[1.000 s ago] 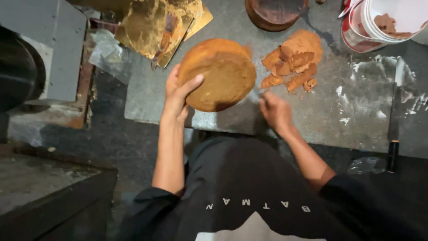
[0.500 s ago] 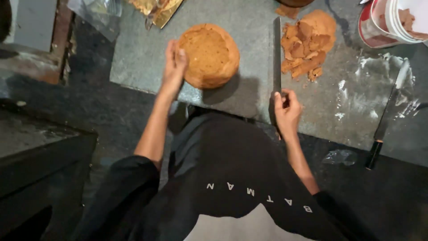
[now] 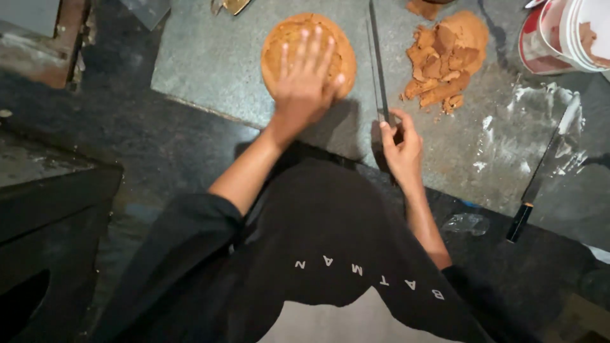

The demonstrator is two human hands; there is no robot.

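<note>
A round brown cake [image 3: 277,52] lies on the grey stone slab [image 3: 210,70]. My left hand [image 3: 307,79] rests flat on top of the cake with its fingers spread. To its right, my right hand [image 3: 401,147] grips the handle of a long thin knife [image 3: 377,57]. The blade lies along the slab just right of the cake, pointing away from me. A heap of brown cake trimmings [image 3: 446,57] sits further right on the slab.
A second knife [image 3: 540,174] with a dark handle lies at the right on a floury patch. White and red tubs [image 3: 569,32] stand at the top right. A crumpled clear wrapper [image 3: 467,222] lies near the slab's front edge. A dark surface lies to the left.
My left hand has moved from the cake's left side onto its top, fingers spread. My right hand still holds the long knife beside the cake. The camera has drawn closer.
</note>
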